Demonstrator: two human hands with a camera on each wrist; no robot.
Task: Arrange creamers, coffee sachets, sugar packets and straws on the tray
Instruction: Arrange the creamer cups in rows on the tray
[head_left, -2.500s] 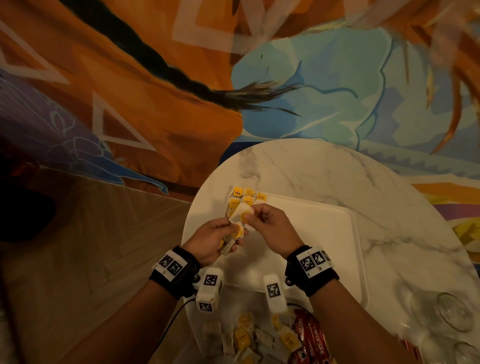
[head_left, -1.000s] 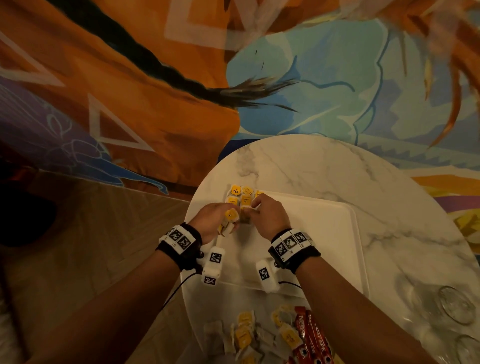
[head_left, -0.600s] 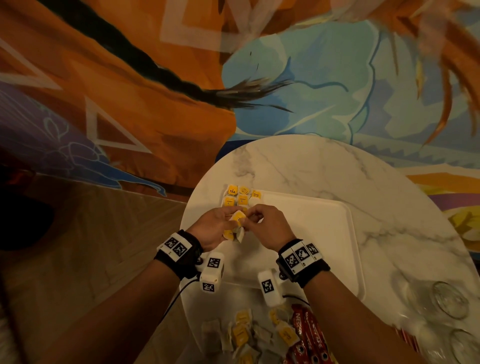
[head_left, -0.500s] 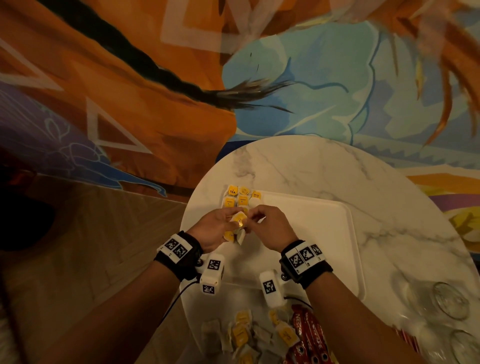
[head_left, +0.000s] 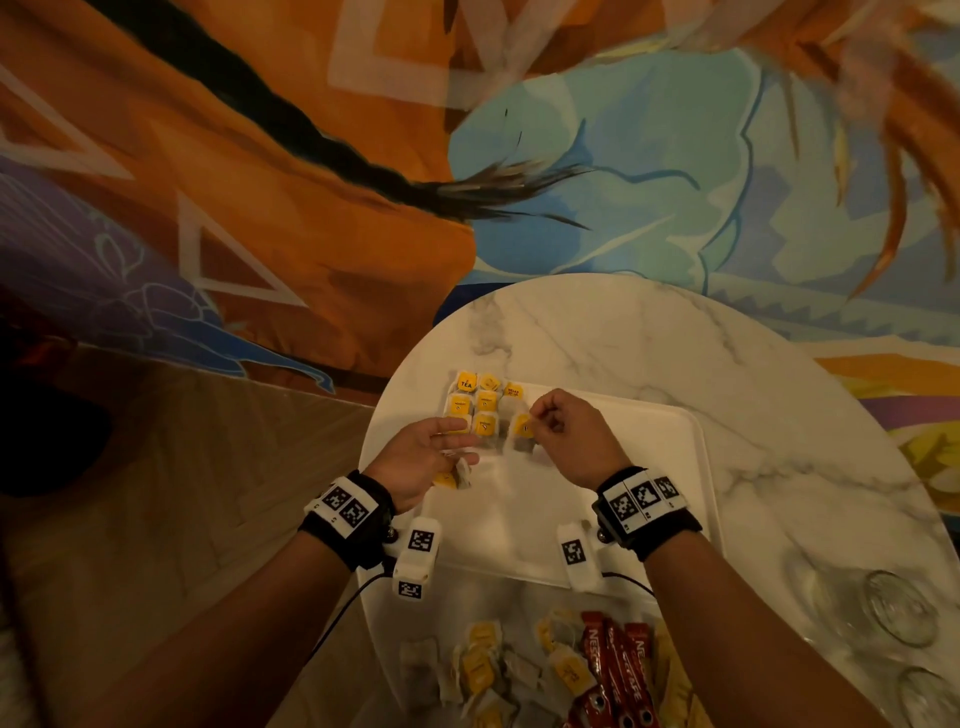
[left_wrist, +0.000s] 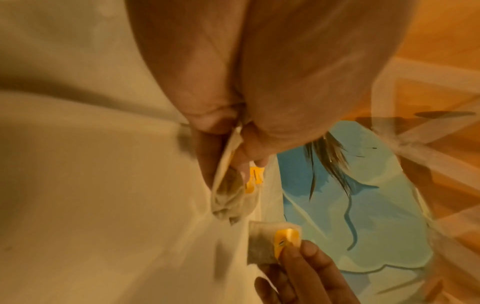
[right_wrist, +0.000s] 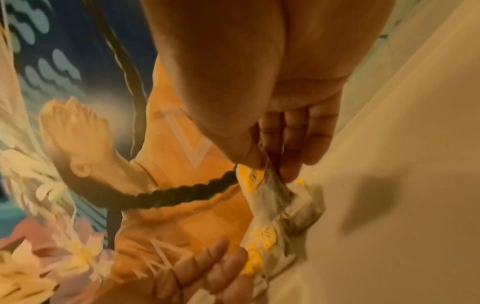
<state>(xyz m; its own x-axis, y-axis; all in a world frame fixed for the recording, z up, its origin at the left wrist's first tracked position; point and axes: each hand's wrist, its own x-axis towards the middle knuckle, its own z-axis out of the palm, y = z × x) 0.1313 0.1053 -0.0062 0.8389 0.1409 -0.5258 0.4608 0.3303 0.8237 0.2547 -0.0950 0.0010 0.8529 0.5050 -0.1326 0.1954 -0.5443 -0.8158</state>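
A white tray (head_left: 623, 467) lies on a round marble table. Several yellow-tagged tea bags (head_left: 480, 402) sit in rows in its far left corner. My right hand (head_left: 530, 423) pinches one yellow-tagged bag (head_left: 521, 427) just above the tray, at the right end of the nearest row; the right wrist view shows it hanging from thumb and finger (right_wrist: 265, 197). My left hand (head_left: 457, 447) stays close on the left, its lower fingers curled round a small bundle of bags (head_left: 453, 477), its upper fingers stretched towards the rows. The held bundle (left_wrist: 228, 193) fills the left wrist view.
A heap of loose tea bags (head_left: 498, 670) and red coffee sticks (head_left: 618, 670) lies at the table's near edge. Clear glasses (head_left: 898, 613) stand at the near right. The table rim drops off on the left; a painted wall stands behind.
My hands were together over the bundle. The right hand has drawn one bag out and carried it right and away, down beside the rows; the left hand's upper fingers have straightened.
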